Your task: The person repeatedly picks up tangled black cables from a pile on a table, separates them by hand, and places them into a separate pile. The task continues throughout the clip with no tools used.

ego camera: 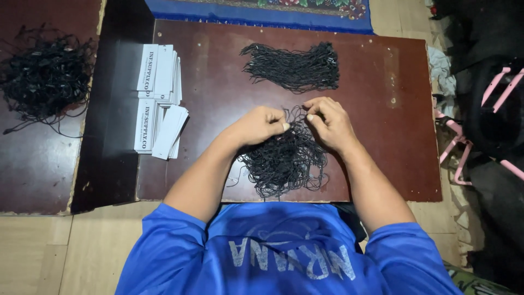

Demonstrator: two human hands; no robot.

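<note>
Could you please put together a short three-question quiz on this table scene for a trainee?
1. True or false: both hands pinch strands of the loose black cord tangle.
2. Which lies farther from the person: A, the neat cord bundle; B, the loose tangle?
3. What sits on the table to the left of the left hand?

Key
1. True; the right hand pinches too.
2. A.
3. Stacks of white paper tags.
</note>
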